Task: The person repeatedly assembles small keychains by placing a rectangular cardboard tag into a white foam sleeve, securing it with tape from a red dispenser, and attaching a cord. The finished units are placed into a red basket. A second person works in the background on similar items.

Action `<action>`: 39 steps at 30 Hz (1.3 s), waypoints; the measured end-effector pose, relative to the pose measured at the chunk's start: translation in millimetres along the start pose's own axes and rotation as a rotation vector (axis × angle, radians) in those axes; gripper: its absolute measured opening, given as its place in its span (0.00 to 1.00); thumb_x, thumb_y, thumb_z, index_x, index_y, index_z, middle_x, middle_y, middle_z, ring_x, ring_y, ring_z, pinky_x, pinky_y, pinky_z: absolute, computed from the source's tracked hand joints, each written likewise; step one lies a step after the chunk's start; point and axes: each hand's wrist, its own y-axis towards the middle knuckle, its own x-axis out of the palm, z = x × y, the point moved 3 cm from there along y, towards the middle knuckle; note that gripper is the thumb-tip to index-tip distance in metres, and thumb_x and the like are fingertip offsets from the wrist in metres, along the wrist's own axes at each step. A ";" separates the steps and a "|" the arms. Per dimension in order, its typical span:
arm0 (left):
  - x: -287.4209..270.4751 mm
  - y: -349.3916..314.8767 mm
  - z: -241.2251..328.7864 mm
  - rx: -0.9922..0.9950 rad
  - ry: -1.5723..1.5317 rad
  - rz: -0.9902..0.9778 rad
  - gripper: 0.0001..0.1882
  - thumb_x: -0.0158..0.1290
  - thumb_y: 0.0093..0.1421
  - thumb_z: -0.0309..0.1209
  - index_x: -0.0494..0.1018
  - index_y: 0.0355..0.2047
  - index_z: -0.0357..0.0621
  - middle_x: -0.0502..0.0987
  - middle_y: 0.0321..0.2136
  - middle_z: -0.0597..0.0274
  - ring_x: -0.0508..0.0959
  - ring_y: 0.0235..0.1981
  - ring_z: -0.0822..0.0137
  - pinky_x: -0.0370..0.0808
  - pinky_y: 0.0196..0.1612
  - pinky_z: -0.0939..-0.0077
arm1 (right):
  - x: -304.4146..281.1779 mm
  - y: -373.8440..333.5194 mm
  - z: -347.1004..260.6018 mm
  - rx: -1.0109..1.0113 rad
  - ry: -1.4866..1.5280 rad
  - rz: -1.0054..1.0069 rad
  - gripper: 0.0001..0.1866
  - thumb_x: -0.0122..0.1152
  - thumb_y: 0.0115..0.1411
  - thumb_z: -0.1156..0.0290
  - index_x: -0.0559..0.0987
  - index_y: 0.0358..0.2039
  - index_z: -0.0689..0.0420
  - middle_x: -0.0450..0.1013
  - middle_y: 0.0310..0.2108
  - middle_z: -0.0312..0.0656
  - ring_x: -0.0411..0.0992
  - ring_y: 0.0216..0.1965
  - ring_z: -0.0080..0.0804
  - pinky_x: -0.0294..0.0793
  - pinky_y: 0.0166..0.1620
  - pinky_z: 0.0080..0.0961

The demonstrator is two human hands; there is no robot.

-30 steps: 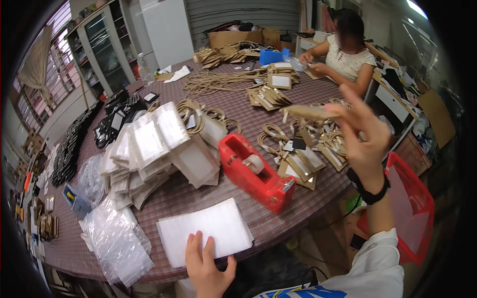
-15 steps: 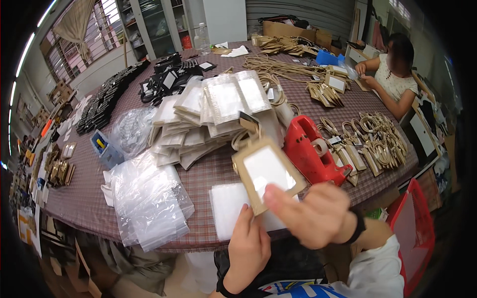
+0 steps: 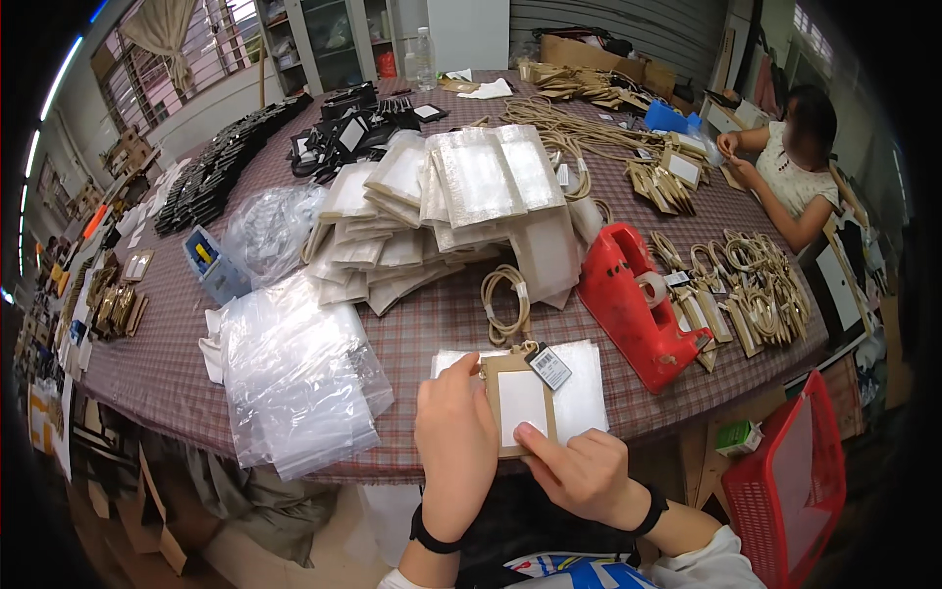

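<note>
A tan badge holder (image 3: 524, 398) with a white window lies over a white translucent pouch (image 3: 581, 386) at the table's near edge. Its cord (image 3: 506, 307) is coiled just beyond it, and a barcode tag (image 3: 551, 367) hangs over its top right corner. My left hand (image 3: 457, 432) grips the holder's left edge, fingers pointing away from me. At the lower right corner, my right hand (image 3: 581, 473) has it between thumb and fingers, one fingertip pressed on the window. The holder's underside and part of the left fingers are hidden.
Beyond my hands rises a stack of pouches (image 3: 481, 182). Clear plastic bags (image 3: 299, 383) lie left; a red tape dispenser (image 3: 638, 304) stands right, before corded badge holders (image 3: 751, 285). Black holders (image 3: 211, 182) line the far left. A person (image 3: 800, 167) works at far right; a red basket (image 3: 790, 481) stands below.
The badge holder has come down from a raised tilt to lie over the pouch. My left hand has shifted to its left edge, my right hand lower. The view has shifted slightly.
</note>
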 end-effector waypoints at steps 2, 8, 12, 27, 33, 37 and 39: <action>1.6 2.3 -0.6 -0.032 0.011 0.013 0.12 0.57 0.63 0.21 0.79 0.47 0.36 0.83 0.37 0.53 0.80 0.39 0.51 0.76 0.44 0.58 | -3.4 4.2 9.4 0.086 0.117 0.005 0.30 0.71 0.56 0.72 0.80 0.61 0.58 0.80 0.27 0.37 0.71 0.17 0.32 0.71 0.24 0.30; 4.0 6.4 1.0 -0.034 0.077 -0.015 0.09 0.58 0.62 0.22 0.81 0.43 0.42 0.83 0.38 0.55 0.79 0.40 0.50 0.76 0.44 0.57 | -22.8 40.7 65.3 0.437 0.081 -0.155 0.46 0.66 0.61 0.70 0.55 0.76 0.61 0.82 0.32 0.50 0.79 0.24 0.54 0.79 0.30 0.46; 0.5 0.6 -7.8 -0.005 0.085 -0.015 0.15 0.62 0.61 0.28 0.81 0.49 0.42 0.82 0.40 0.52 0.79 0.41 0.52 0.75 0.45 0.58 | -47.5 38.5 69.4 0.506 0.139 -0.093 0.47 0.66 0.63 0.68 0.52 0.76 0.63 0.83 0.40 0.56 0.82 0.32 0.58 0.82 0.37 0.45; -19.5 4.9 11.6 0.088 0.133 -0.519 0.60 0.81 0.34 0.44 0.67 0.67 0.37 0.71 0.51 0.51 0.76 0.50 0.48 0.80 0.48 0.58 | -11.7 7.1 38.3 0.525 0.111 0.073 0.38 0.69 0.54 0.82 0.70 0.68 0.63 0.77 0.36 0.43 0.78 0.27 0.42 0.77 0.31 0.35; -20.3 12.7 15.9 0.130 0.094 -0.484 0.60 0.81 0.35 0.44 0.65 0.67 0.36 0.71 0.58 0.48 0.75 0.55 0.45 0.80 0.52 0.56 | -15.4 7.7 38.4 0.570 0.122 0.102 0.38 0.70 0.54 0.82 0.70 0.67 0.64 0.76 0.33 0.42 0.78 0.27 0.42 0.76 0.32 0.36; -18.6 15.8 13.5 0.166 0.124 -0.527 0.60 0.81 0.34 0.44 0.66 0.66 0.35 0.70 0.65 0.48 0.75 0.58 0.44 0.79 0.55 0.55 | -24.0 7.9 32.9 0.614 0.053 0.034 0.40 0.71 0.53 0.81 0.69 0.67 0.64 0.77 0.32 0.42 0.78 0.27 0.43 0.77 0.32 0.37; -17.8 14.8 11.8 0.180 0.117 -0.513 0.60 0.80 0.34 0.43 0.66 0.66 0.34 0.71 0.64 0.49 0.75 0.58 0.44 0.79 0.56 0.55 | -19.6 6.0 33.0 0.622 0.092 0.036 0.41 0.72 0.53 0.81 0.68 0.68 0.63 0.76 0.32 0.42 0.78 0.27 0.44 0.77 0.33 0.37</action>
